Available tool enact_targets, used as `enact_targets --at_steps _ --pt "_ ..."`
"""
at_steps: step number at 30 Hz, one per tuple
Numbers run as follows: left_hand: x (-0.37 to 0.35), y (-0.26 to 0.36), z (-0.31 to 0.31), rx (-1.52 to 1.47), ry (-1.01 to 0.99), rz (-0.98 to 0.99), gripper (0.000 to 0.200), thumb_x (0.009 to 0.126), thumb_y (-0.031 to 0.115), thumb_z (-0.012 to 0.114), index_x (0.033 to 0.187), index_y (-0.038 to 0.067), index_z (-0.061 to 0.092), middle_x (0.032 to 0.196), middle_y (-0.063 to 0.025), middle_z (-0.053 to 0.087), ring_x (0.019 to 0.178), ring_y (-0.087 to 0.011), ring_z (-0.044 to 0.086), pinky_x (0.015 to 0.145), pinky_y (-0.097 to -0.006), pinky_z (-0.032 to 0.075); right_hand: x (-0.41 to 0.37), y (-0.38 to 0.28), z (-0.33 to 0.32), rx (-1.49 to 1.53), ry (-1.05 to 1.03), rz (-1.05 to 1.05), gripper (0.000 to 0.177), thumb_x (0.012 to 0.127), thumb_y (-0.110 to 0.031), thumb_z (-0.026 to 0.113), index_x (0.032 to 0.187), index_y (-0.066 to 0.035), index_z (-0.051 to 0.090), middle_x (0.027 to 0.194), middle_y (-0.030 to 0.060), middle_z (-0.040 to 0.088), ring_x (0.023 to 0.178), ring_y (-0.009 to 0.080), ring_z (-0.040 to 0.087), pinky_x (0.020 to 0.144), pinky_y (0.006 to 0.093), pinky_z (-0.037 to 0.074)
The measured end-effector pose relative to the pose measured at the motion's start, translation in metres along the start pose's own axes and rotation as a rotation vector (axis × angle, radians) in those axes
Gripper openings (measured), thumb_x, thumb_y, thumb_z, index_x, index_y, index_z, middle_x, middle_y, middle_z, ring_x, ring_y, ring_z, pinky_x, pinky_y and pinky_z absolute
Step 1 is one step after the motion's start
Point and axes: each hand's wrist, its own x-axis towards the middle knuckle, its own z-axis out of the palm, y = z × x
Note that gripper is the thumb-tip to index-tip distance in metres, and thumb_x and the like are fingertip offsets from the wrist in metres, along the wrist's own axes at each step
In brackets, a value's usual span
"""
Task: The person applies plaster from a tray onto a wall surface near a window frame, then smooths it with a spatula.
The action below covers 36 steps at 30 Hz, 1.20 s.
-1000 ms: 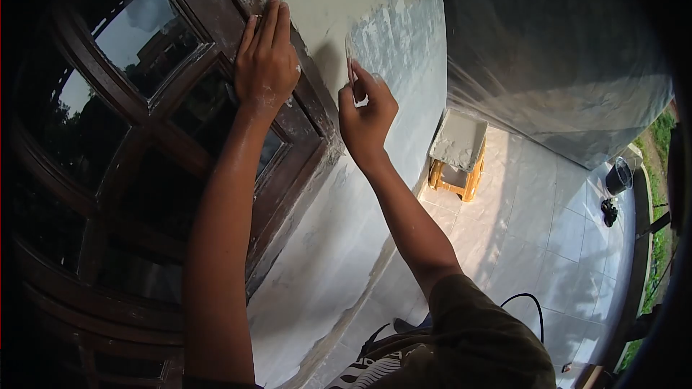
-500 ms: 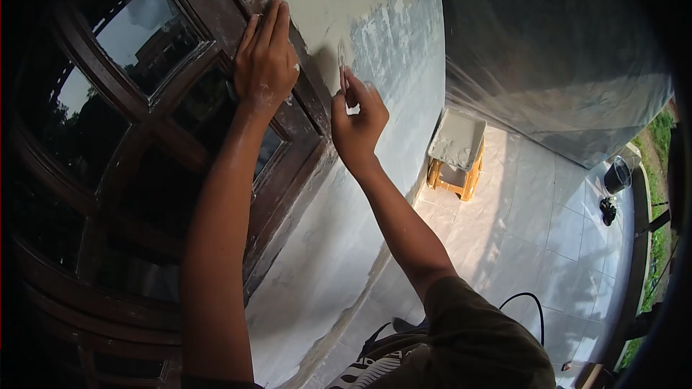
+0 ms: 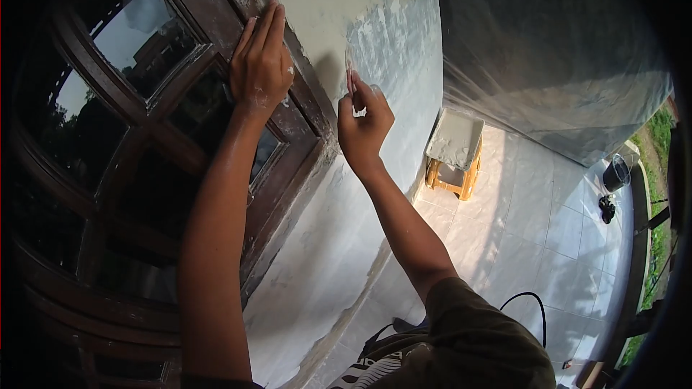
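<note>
My left hand [image 3: 261,65] lies flat with fingers stretched along the dark wooden window frame [image 3: 306,112], and whitish smears mark its skin. To its right, my right hand [image 3: 365,119] pinches a thin, narrow tool [image 3: 350,81] against the wall [image 3: 324,11]. The tool's tip points up the wall and is hard to make out. Around it the wall is cream, with a rough grey-white patch [image 3: 393,39] just to the right.
A tray of pale paste [image 3: 457,137] rests on a yellow-brown stool [image 3: 454,181] by the wall's foot. Plastic sheeting [image 3: 540,50] hangs behind. A dark bucket [image 3: 616,174] and a black object [image 3: 607,209] are on the tiled floor [image 3: 526,209] at right.
My right hand has moved slightly right and down along the wall with the thin tool. My left hand stays on the window frame, with hardly any shift.
</note>
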Motion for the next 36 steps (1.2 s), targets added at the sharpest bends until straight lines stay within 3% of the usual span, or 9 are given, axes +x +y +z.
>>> enact_targets --at_steps 6,9,14,16,20,24,28,30,36 --pt "0.001 -0.001 0.000 0.004 -0.001 0.000 0.050 0.088 0.002 0.049 0.137 -0.004 0.051 0.141 -0.0183 0.054 0.126 -0.0319 0.056 0.111 -0.0450 0.041 0.021 0.024 0.045 0.000 -0.131 -0.176 0.043 0.075 0.006 0.066 0.118 0.002 0.065 0.086 0.0172 0.060 0.082 0.0352 0.058 0.074 0.0432 0.047" --pt "0.000 -0.001 0.001 -0.001 0.002 -0.010 0.049 0.088 0.001 0.048 0.137 -0.004 0.052 0.141 -0.0184 0.055 0.125 -0.0325 0.057 0.111 -0.0452 0.042 -0.040 0.016 0.024 -0.011 -0.165 -0.246 0.048 0.073 0.011 0.068 0.119 0.000 0.066 0.109 0.0186 0.066 0.095 0.0367 0.064 0.083 0.0391 0.052" --pt "-0.001 -0.003 0.003 -0.013 0.025 0.002 0.052 0.090 0.001 0.044 0.141 -0.001 0.050 0.141 -0.0159 0.056 0.125 -0.0331 0.057 0.110 -0.0461 0.042 -0.067 0.016 -0.005 0.098 -0.080 -0.177 0.040 0.074 0.012 0.067 0.113 0.002 0.068 0.092 0.0141 0.068 0.075 0.0226 0.064 0.069 0.0296 0.052" --pt "-0.001 -0.003 0.003 0.005 0.014 0.004 0.050 0.089 0.001 0.046 0.139 -0.002 0.051 0.140 -0.0170 0.056 0.125 -0.0331 0.057 0.110 -0.0457 0.042 -0.025 0.019 0.006 0.059 0.003 -0.092 0.043 0.074 0.010 0.066 0.116 0.001 0.068 0.078 0.0110 0.058 0.068 0.0227 0.056 0.062 0.0324 0.046" --pt "0.000 -0.004 0.003 0.016 0.009 0.010 0.048 0.088 0.002 0.048 0.136 -0.003 0.053 0.141 -0.0180 0.055 0.124 -0.0330 0.057 0.110 -0.0450 0.042 0.020 0.042 0.038 0.016 0.003 -0.119 0.039 0.074 0.007 0.066 0.113 0.001 0.068 0.080 0.0134 0.059 0.074 0.0280 0.057 0.067 0.0384 0.047" --pt "0.001 -0.003 0.003 0.015 0.011 0.003 0.049 0.088 0.001 0.048 0.136 -0.003 0.053 0.141 -0.0180 0.055 0.125 -0.0328 0.057 0.111 -0.0447 0.042 -0.042 0.024 0.027 -0.029 -0.124 -0.196 0.046 0.074 0.008 0.067 0.120 -0.001 0.066 0.104 0.0169 0.067 0.079 0.0287 0.063 0.070 0.0337 0.052" --pt "0.000 -0.004 0.003 0.020 0.002 0.012 0.049 0.088 0.002 0.049 0.136 -0.003 0.053 0.141 -0.0182 0.055 0.125 -0.0324 0.057 0.111 -0.0443 0.042 -0.090 -0.005 -0.003 0.131 -0.189 -0.169 0.039 0.073 0.011 0.069 0.111 0.002 0.070 0.092 0.0140 0.069 0.071 0.0235 0.060 0.064 0.0318 0.051" --pt "-0.001 -0.002 0.002 0.022 -0.007 0.011 0.049 0.088 0.002 0.049 0.136 -0.003 0.053 0.141 -0.0182 0.055 0.125 -0.0322 0.057 0.111 -0.0443 0.042 -0.067 -0.005 -0.005 0.105 -0.100 -0.090 0.041 0.072 0.010 0.070 0.112 0.001 0.069 0.088 0.0155 0.064 0.083 0.0326 0.062 0.074 0.0371 0.051" --pt "0.000 -0.002 0.002 0.031 0.001 0.011 0.049 0.088 0.002 0.049 0.136 -0.003 0.053 0.142 -0.0177 0.054 0.126 -0.0319 0.056 0.111 -0.0440 0.042 0.007 0.042 0.029 -0.011 -0.013 -0.058 0.035 0.076 0.008 0.066 0.111 0.002 0.068 0.080 0.0148 0.060 0.076 0.0304 0.058 0.067 0.0390 0.047"
